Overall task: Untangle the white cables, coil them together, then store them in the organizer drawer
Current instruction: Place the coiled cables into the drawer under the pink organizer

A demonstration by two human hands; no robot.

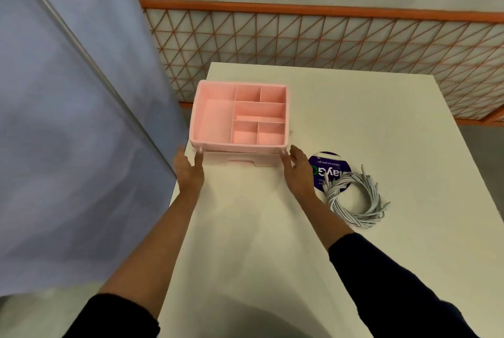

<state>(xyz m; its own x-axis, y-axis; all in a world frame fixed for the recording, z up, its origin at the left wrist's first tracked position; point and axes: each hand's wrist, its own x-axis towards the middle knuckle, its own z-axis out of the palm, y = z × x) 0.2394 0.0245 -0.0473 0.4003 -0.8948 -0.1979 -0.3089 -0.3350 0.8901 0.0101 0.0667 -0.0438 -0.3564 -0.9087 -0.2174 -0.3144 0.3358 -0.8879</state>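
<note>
A pink plastic organizer with several top compartments stands at the far left of the white table; its drawer front faces me and looks shut. My left hand touches the organizer's front left corner with straight fingers. My right hand touches its front right corner the same way. Neither hand grips anything. The white cables lie coiled in one loose bundle on the table, to the right of my right hand and apart from it.
A round dark purple sticker lies partly under the coil. The white table drops off just left of the organizer. A blue fabric partition stands to the left. An orange wire grid panel runs behind the table.
</note>
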